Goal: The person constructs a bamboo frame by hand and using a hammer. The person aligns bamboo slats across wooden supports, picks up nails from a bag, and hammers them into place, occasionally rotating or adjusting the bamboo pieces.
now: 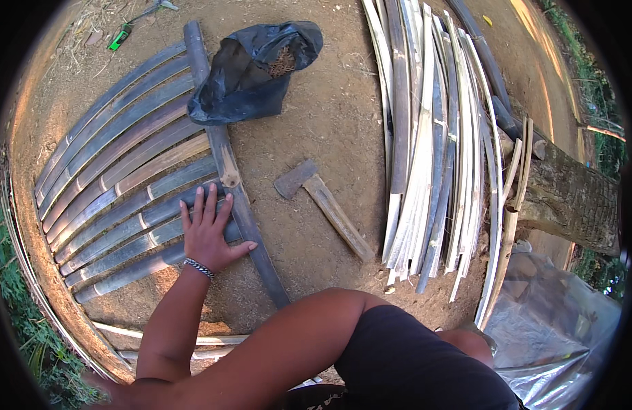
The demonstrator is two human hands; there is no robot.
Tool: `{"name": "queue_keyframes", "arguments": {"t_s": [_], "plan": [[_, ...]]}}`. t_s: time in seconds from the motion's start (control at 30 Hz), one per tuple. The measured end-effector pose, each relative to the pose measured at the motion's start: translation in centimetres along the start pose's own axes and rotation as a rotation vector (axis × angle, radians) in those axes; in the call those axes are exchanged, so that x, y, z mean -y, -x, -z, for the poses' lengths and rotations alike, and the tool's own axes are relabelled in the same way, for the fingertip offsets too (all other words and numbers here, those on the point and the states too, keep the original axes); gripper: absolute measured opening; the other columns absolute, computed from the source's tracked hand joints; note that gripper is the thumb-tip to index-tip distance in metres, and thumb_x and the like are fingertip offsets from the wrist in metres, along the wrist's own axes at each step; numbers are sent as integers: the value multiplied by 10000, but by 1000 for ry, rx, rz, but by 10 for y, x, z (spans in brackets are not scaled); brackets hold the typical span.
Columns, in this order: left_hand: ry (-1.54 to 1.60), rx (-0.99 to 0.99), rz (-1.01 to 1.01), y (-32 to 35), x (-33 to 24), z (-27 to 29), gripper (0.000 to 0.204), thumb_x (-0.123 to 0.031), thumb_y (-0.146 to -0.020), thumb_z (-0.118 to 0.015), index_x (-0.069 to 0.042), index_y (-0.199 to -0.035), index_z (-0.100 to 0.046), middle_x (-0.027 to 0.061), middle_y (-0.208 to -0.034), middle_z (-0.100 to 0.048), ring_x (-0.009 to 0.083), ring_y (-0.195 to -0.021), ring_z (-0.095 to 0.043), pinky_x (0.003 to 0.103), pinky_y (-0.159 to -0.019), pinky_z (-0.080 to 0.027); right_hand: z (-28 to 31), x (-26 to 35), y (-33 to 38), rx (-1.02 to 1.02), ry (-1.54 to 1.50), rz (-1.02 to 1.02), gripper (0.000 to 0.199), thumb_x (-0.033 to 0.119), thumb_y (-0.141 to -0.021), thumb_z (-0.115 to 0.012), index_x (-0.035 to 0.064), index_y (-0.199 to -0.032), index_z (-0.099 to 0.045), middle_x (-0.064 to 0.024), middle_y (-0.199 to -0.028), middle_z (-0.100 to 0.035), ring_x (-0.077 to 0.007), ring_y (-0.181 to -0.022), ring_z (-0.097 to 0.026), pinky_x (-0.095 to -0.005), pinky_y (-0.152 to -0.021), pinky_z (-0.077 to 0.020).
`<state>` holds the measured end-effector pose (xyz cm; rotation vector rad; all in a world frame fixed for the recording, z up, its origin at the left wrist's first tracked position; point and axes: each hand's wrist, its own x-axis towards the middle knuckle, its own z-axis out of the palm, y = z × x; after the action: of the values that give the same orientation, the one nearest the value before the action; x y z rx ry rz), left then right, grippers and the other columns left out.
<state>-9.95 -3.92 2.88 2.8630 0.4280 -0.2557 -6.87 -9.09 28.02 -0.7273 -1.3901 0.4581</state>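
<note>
My left hand lies palm down with fingers spread on dark bamboo slats, its thumb reaching over the crosspiece at their right ends. It holds nothing. The slats lie side by side on the ground, fanned slightly. Over the crosspiece's far part sits a crumpled black plastic bag, its mouth open on small rusty-brown pieces, perhaps nails. To the right of my hand, a hatchet with a worn wooden handle rests on the dirt. My right hand is out of view.
A big bundle of split bamboo strips lies at the right, beside a log. Clear plastic sheeting spreads at the lower right. A green-and-black tool lies far left. My bent leg fills the near middle.
</note>
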Motion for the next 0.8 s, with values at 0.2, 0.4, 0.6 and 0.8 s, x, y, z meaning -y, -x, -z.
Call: {"name": "queue_keyframes", "arguments": {"t_s": [0.2, 0.4, 0.6, 0.8], "plan": [[-47, 58, -15, -3, -7, 11, 1143, -823, -684, -693, -156, -1576, -434, 170, -1698, -266, 374, -1591, -159, 663, -1239, -34, 34, -93, 66, -286, 243, -427, 344, 257, -827, -691, 104, -1134, -716, -114, -1151, -686, -323, -1160, -622, -500, -1081, -416], [9, -9, -11, -1, 2, 2, 1144, -851, -681, -671, -179, -1576, -435, 175, -1689, -280, 389, -1586, -163, 670, -1238, -25, 227, -156, 135, -518, 718, -993, 133, 152, -943, -638, 103, -945, -762, -153, -996, -713, -344, -969, -698, -429, -872, -541], [25, 15, -3, -1, 2, 3, 1147, -861, -679, -662, -207, -1590, -419, 162, -1699, -260, 376, -1592, -147, 670, -1242, -10, 350, -216, 140, -523, 1245, -902, 164, 184, -906, -632, 124, -905, -784, -171, -923, -753, -370, -908, -725, -460, -831, -564], [29, 10, 0, 0, 4, 3, 1135, -877, -694, -638, -228, -1597, -408, 150, -1703, -254, 367, -1594, -143, 672, -1242, -7, 398, -274, 140, 105, 1455, -836, 297, 358, -942, -583, 172, -1068, -776, -164, -1061, -754, -398, -1038, -699, -470, -954, -544]]}}
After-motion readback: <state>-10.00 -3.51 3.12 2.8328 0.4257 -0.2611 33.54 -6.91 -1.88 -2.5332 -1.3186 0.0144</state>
